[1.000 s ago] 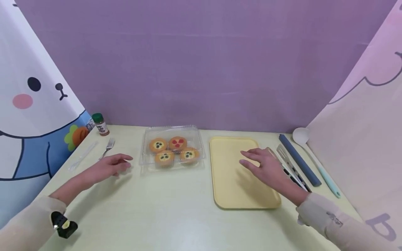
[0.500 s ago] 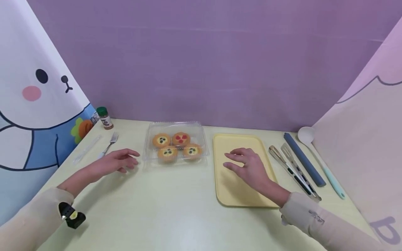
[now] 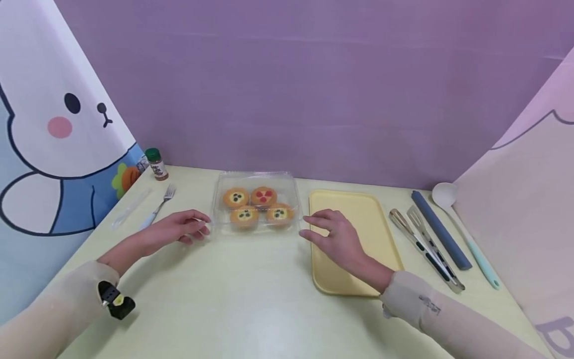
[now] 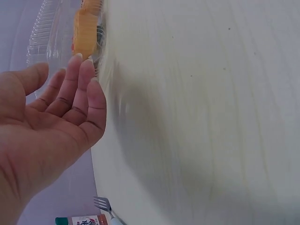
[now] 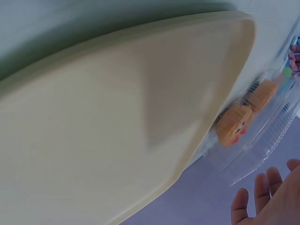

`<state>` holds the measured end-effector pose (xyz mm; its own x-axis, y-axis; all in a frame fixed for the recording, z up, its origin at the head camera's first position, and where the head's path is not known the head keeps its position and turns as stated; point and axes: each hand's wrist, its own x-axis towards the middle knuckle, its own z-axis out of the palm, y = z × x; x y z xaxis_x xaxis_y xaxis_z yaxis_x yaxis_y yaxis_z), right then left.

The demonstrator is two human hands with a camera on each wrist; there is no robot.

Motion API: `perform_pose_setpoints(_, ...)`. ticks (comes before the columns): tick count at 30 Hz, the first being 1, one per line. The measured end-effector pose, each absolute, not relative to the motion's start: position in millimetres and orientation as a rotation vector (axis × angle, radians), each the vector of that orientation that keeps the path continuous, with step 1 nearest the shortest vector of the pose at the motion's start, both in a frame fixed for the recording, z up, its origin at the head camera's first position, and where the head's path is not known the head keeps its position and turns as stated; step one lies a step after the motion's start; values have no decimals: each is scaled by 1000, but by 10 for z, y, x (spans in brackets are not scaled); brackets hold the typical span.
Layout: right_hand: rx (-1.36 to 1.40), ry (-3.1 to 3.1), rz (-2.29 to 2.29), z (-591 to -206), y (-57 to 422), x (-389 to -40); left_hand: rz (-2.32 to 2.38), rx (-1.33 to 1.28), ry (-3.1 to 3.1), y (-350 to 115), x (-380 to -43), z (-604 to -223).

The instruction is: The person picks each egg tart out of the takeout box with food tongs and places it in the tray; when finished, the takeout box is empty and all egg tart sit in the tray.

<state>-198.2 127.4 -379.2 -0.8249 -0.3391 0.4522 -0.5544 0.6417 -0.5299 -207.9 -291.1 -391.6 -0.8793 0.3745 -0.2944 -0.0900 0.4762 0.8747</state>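
Observation:
A clear plastic clamshell box (image 3: 287,185) stands at the back middle of the table with several egg tarts (image 3: 244,215) inside. Most tarts carry dark berry-like bits; one bears a red topping. Just left of the box's front corner is my left hand (image 3: 168,233), fingers loosely bent and holding nothing. In the left wrist view its fingertips (image 4: 78,57) overlap the box's side. My right hand (image 3: 337,239) hovers over the left part of a yellow tray (image 3: 332,284). Its relaxed fingers point at the box's right front corner, with nothing in them.
Left of the box lie a fork (image 3: 159,207) and a clear wrapped item (image 3: 131,208), with a green-capped spice jar (image 3: 157,165) behind. Tongs (image 3: 426,252), a slotted turner (image 3: 417,219), a dark blue bar (image 3: 441,230) and a long ladle-like spoon (image 3: 466,234) line the right side.
My right hand has moved left across the tray to the box's right corner. My left hand has come closer to the box's left corner. The head view has shifted slightly.

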Motion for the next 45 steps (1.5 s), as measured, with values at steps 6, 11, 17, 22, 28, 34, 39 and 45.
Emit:
perform_pose_setpoints(6, 744, -2520, 981, -3794, 1185, -1991, 1421, 225, 2249, -2877, -2077, -3919)
perform_pose_setpoints(11, 759, -2531, 992, -3811, 1147, -1994, 1412, 216, 2225, -2861, -2080, -3928)
perform_pose_setpoints(17, 766, -2536, 1000, -3811, 1082, -1988, 1418, 165, 2207, -2860, -2082, -3947)
perform_pose_setpoints(22, 760, -2547, 1001, -3825, 1012, -1988, 1429, 113, 2190, -2843, -2091, -3975)
perform_pose_setpoints(28, 820, -2496, 960, -3880, 889, -2011, 1463, 118, 2159, -2799, -2098, -3979)
perform_pose_setpoints(34, 898, -2451, 907, -3908, 698, -2005, 1478, 99, 2127, -2793, -2129, -3977)
perform_pose_setpoints(39, 913, -2451, 868, -3879, 516, -1990, 1476, 106, 2139, -2791, -2163, -3965)
perform_pose_setpoints(45, 935, -2427, 819, -3887, 320, -2017, 1470, 91, 2132, -2773, -2169, -3944)
